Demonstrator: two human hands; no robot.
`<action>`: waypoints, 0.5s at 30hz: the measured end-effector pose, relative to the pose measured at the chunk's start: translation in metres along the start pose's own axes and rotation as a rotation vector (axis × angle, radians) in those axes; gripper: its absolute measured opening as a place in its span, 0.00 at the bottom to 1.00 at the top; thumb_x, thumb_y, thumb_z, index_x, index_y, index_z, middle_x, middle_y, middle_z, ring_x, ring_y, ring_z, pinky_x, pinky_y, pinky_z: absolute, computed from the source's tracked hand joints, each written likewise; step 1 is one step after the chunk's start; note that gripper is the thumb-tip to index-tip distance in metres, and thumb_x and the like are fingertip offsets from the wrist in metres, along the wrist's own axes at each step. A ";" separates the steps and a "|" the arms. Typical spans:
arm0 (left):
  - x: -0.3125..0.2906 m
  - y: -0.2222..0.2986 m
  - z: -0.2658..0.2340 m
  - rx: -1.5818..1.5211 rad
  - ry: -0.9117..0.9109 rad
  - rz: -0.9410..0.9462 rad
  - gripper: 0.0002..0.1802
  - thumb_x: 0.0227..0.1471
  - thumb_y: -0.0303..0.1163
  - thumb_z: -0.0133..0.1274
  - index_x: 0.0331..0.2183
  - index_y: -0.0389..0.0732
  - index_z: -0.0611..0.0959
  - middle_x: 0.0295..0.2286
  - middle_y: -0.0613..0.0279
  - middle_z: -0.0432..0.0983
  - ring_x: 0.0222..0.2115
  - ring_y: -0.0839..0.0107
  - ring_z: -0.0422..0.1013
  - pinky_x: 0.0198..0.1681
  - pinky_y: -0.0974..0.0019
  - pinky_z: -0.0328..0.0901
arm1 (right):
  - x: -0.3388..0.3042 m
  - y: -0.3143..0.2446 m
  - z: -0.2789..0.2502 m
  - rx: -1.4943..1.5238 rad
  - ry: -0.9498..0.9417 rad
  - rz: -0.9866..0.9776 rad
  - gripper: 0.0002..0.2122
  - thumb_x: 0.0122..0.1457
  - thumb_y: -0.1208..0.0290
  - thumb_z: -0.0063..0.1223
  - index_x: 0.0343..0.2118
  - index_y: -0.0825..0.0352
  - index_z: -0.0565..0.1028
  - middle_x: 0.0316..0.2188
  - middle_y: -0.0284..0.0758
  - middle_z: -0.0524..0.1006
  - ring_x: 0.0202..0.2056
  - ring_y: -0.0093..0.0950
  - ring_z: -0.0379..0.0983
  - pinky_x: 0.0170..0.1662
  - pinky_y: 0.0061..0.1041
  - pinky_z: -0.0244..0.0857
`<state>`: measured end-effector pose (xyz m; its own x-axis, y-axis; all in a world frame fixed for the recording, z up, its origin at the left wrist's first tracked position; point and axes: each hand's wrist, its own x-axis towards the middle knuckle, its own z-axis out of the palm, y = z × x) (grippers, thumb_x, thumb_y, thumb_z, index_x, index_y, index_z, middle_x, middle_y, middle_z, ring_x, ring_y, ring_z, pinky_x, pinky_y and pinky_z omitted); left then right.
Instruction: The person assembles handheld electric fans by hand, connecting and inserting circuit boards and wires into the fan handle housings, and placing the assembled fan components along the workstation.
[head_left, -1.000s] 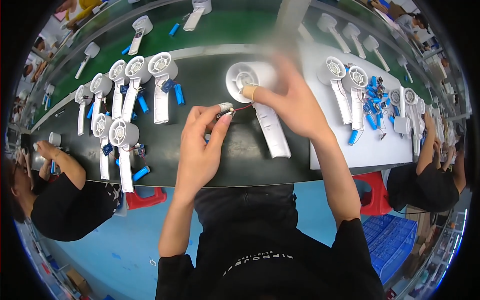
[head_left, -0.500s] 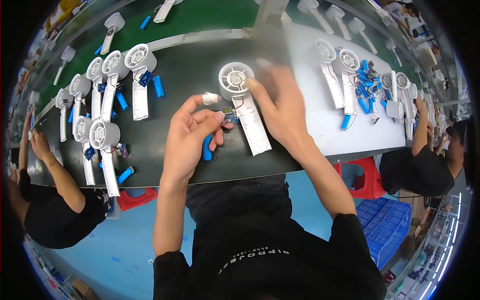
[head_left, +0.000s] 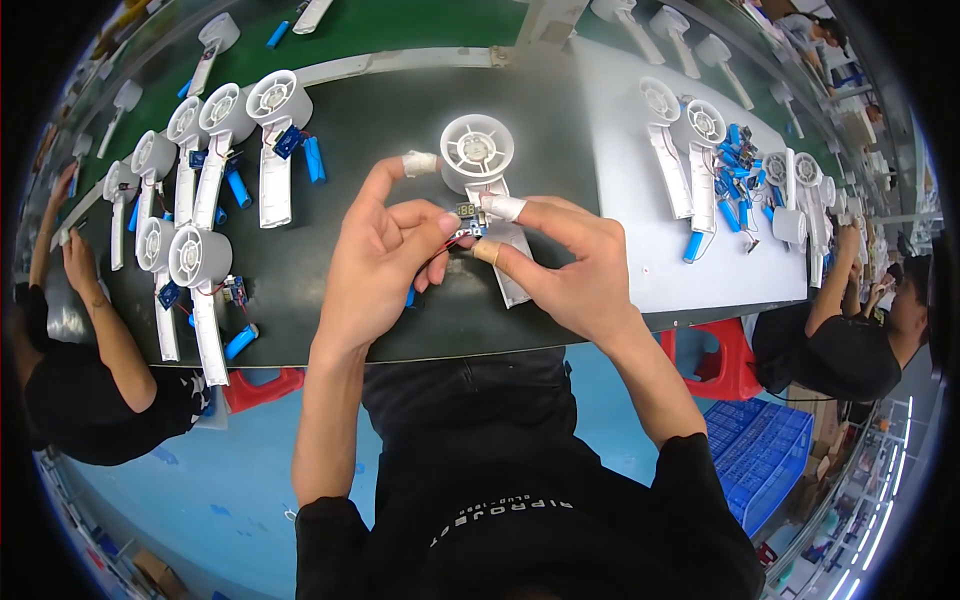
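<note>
A white handheld fan (head_left: 477, 150) lies in front of me on the dark table, its open handle (head_left: 514, 285) pointing toward me. My left hand (head_left: 375, 260) pinches a small circuit board (head_left: 466, 211) with a little display between thumb and fingers, beside the handle's upper end. Thin red and dark wires run from the board. Below the left fingers shows the end of a blue cylindrical battery (head_left: 411, 297), mostly hidden. From the right, my right hand (head_left: 575, 255) closes on the board's right edge with taped thumb and index finger, over the handle.
More fans with boards and blue batteries lie at left, such as a near fan (head_left: 200, 257). At right, a white sheet (head_left: 640, 230) bears fans and a pile of batteries (head_left: 735, 175). Co-workers sit on both sides. A red stool (head_left: 735, 365) and blue crate (head_left: 755, 460) stand right.
My right hand has come down from beside the fan head to the circuit board. The board's display, lit before, looks dimmer. The battery under my left hand is more hidden.
</note>
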<state>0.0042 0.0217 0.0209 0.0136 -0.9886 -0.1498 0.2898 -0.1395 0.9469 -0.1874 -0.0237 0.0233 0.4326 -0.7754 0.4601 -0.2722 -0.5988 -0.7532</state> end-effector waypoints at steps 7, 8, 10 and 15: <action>0.006 0.000 -0.001 0.049 -0.164 -0.034 0.24 0.57 0.20 0.52 0.55 0.37 0.66 0.29 0.66 0.75 0.24 0.81 0.68 0.26 0.77 0.62 | 0.009 0.013 -0.013 -0.059 -0.092 -0.140 0.13 0.43 0.77 0.70 0.34 0.70 0.80 0.32 0.40 0.82 0.34 0.32 0.80 0.37 0.26 0.73; 0.005 -0.002 0.002 0.047 -0.164 -0.035 0.24 0.57 0.20 0.52 0.55 0.37 0.66 0.29 0.66 0.75 0.24 0.81 0.68 0.26 0.77 0.62 | 0.010 0.014 -0.015 -0.037 -0.136 -0.112 0.13 0.43 0.78 0.70 0.34 0.70 0.81 0.34 0.39 0.82 0.35 0.31 0.80 0.40 0.25 0.72; 0.002 -0.010 0.008 0.098 -0.094 0.105 0.29 0.52 0.21 0.57 0.54 0.37 0.67 0.29 0.66 0.73 0.27 0.79 0.68 0.31 0.74 0.64 | 0.013 0.014 -0.016 -0.032 -0.139 -0.121 0.12 0.43 0.79 0.69 0.33 0.70 0.79 0.33 0.38 0.82 0.35 0.31 0.80 0.40 0.25 0.72; -0.010 -0.021 0.026 0.667 0.102 0.370 0.39 0.42 0.22 0.63 0.56 0.35 0.64 0.29 0.56 0.75 0.29 0.64 0.73 0.35 0.65 0.67 | 0.016 0.023 -0.016 -0.031 -0.103 -0.190 0.11 0.42 0.81 0.67 0.30 0.70 0.78 0.33 0.37 0.82 0.33 0.30 0.79 0.39 0.24 0.72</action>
<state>-0.0273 0.0330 0.0099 0.0943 -0.9721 0.2150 -0.3892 0.1628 0.9067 -0.2004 -0.0533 0.0211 0.5635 -0.6243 0.5410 -0.2027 -0.7394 -0.6421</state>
